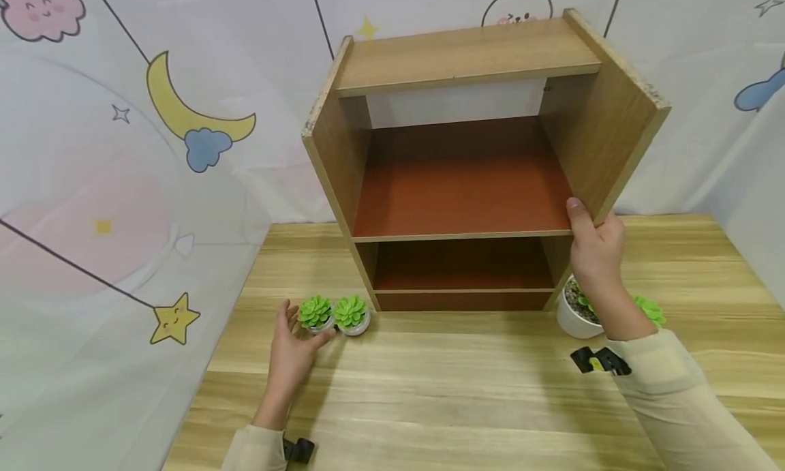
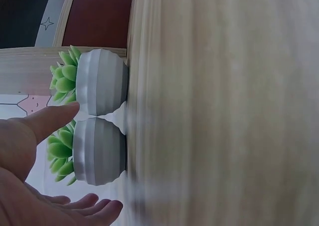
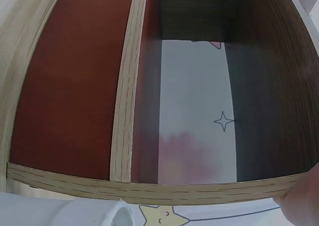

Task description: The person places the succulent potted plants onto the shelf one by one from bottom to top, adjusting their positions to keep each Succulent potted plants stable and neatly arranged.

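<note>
A wooden shelf unit with red-brown boards stands on the table against the patterned backdrop. My right hand grips the front edge of its right side panel, thumb on the inner face. To the left of the unit, two small succulents in ridged white pots sit side by side. My left hand spreads thumb and fingers around the left succulent. In the left wrist view, the thumb points to where the two pots meet, and the fingers lie past the nearer pot. The other succulent is closer to the shelf.
A larger white pot with pebbles and greenery stands by the unit's right side, partly hidden by my right forearm. More green leaves show beyond that arm. A cartoon-printed cloth hangs behind the light wood table.
</note>
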The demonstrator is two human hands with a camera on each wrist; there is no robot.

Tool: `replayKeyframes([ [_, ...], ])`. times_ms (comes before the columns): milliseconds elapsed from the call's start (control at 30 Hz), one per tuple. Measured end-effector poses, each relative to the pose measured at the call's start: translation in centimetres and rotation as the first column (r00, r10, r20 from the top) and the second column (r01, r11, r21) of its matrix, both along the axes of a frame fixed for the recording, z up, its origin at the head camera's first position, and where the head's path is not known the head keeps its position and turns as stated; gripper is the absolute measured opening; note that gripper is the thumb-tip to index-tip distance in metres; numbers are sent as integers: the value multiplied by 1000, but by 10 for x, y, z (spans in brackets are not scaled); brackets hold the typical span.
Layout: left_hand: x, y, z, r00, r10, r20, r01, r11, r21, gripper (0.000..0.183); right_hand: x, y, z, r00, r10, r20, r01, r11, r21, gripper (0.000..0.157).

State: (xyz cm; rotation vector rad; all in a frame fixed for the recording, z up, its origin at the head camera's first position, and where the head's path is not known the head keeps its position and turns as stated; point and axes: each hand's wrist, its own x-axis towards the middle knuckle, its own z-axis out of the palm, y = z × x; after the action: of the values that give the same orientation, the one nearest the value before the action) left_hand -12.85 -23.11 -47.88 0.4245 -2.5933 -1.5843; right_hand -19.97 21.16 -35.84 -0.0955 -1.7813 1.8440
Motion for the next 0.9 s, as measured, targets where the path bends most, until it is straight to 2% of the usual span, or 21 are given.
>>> replayKeyframes([
  [200, -1, -4, -2, 999, -11, 41, 9, 998, 56, 106, -1, -3, -2, 1000, 0, -12, 0, 1000, -21, 34],
  [500, -3, -2, -5, 1000, 8, 8, -9, 994, 105, 103, -1, -4, -2, 999, 1, -39, -3, 999, -46, 31],
  [667, -4, -3, -7, 999, 33, 10, -34, 994, 99, 100, -1, -5, -2, 998, 0, -61, -2, 999, -43, 28],
  [900, -8, -3, -9, 1000, 12, 0, -12, 991, 133, 99, -2, -5, -3, 996, -21, -86, 13, 995, -94, 19],
])
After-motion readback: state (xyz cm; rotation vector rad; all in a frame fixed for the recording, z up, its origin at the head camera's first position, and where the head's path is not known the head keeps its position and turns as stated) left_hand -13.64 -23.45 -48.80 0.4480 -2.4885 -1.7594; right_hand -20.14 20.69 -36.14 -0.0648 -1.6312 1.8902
